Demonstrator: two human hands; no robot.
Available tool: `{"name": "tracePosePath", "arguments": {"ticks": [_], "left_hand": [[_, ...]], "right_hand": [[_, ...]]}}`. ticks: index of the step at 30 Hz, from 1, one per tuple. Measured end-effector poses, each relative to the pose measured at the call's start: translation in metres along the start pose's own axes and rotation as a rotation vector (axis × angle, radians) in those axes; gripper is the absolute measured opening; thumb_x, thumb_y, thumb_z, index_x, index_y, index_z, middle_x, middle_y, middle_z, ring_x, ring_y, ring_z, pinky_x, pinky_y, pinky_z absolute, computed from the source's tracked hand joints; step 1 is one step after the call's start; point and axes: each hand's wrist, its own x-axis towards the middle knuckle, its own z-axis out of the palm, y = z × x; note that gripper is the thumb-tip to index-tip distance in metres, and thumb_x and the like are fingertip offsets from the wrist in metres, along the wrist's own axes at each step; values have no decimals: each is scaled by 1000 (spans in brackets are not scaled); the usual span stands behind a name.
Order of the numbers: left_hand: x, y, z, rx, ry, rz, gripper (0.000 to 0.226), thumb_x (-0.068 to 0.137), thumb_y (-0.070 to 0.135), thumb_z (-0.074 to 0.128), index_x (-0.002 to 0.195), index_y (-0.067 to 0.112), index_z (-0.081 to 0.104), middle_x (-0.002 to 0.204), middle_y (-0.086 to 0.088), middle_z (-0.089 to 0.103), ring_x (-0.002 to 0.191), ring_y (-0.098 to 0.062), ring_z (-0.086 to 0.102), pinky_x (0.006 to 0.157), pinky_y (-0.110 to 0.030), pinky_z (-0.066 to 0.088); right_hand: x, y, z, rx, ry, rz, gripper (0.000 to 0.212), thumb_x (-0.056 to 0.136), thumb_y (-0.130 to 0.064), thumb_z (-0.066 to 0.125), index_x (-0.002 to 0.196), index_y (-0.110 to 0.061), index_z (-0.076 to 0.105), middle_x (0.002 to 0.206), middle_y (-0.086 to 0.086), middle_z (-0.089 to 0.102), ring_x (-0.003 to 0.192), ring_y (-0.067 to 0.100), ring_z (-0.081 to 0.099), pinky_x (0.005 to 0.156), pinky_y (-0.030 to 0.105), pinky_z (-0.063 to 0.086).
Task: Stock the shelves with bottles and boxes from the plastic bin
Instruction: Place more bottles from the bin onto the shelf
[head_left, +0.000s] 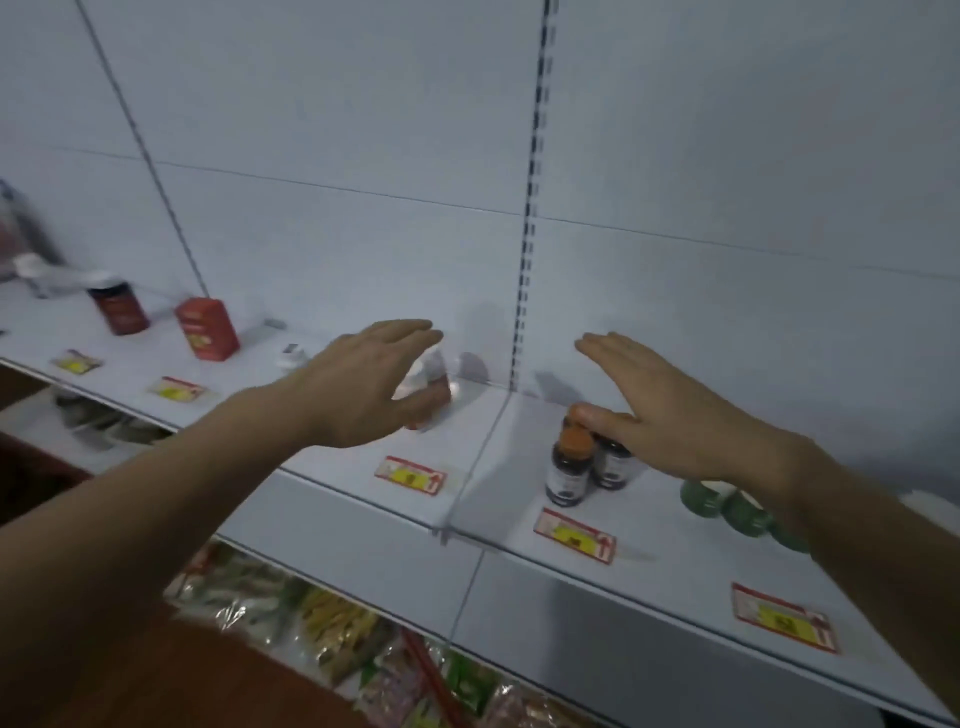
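Two hands over one white shelf (363, 499). Left hand (363, 384), fingers straight, partly hides a pale bottle (434, 384) near the back panel; whether it touches is unclear. Right hand (670, 410), fingers straight, thumb on the orange cap of a dark bottle (569, 462); twin bottle (613, 462) touching beside it.

Handling, judged: small bottles, light, rigid, smooth-sided, probably glass, so breakable; narrow bases tip easily. Grip round the body below the cap.

Surface: painted metal, slick, clear divider (483, 452) between bays, price tags (410, 475) along the front edge. Red box (208, 328) and red jar (119, 309) toward the left end. Plastic bin not in view.
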Motion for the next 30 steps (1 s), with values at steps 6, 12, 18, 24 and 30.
{"name": "tracePosePath", "arguments": {"ticks": [6, 12, 18, 24, 30], "left_hand": [[-100, -144, -31, 20, 48, -248, 87, 87, 78, 22, 156, 25, 27, 163, 3, 27, 147, -17, 30, 118, -37, 28], [-196, -292, -71, 66, 55, -475, 75, 95, 63, 39, 158, 25, 22, 165, 3, 23, 149, -17, 24, 119, -35, 21], [-279, -412, -109, 104, 73, -707, 73, 97, 60, 43, 156, 21, 27, 162, -2, 29, 147, -21, 29, 119, -41, 27], [-330, -528, -127, 168, -10, -888, 74, 96, 62, 44, 157, 25, 22, 163, 0, 25, 147, -22, 30, 118, -45, 29], [-337, -654, -127, 192, -73, -962, 76, 97, 60, 42, 159, 23, 17, 166, 1, 16, 151, -21, 21, 120, -46, 25]], "right_hand": [[133, -149, 34, -25, -43, -244, 78, 100, -58, 41, 162, -24, 8, 169, -8, 5, 155, 9, 0, 126, 33, 7], [259, -329, 79, -31, -64, -457, 78, 101, -57, 42, 162, -23, 8, 170, -7, 4, 155, 11, 1, 126, 32, 7], [364, -483, 118, -43, -104, -661, 79, 100, -58, 44, 162, -20, 11, 170, -3, 6, 155, 13, 6, 126, 32, 11], [471, -584, 157, -122, -139, -783, 80, 101, -57, 43, 162, -15, 12, 170, 2, 8, 155, 17, 8, 126, 37, 14], [589, -648, 196, -138, -160, -821, 81, 100, -58, 44, 161, -15, 14, 169, 1, 14, 154, 20, 16, 124, 37, 19]]}}
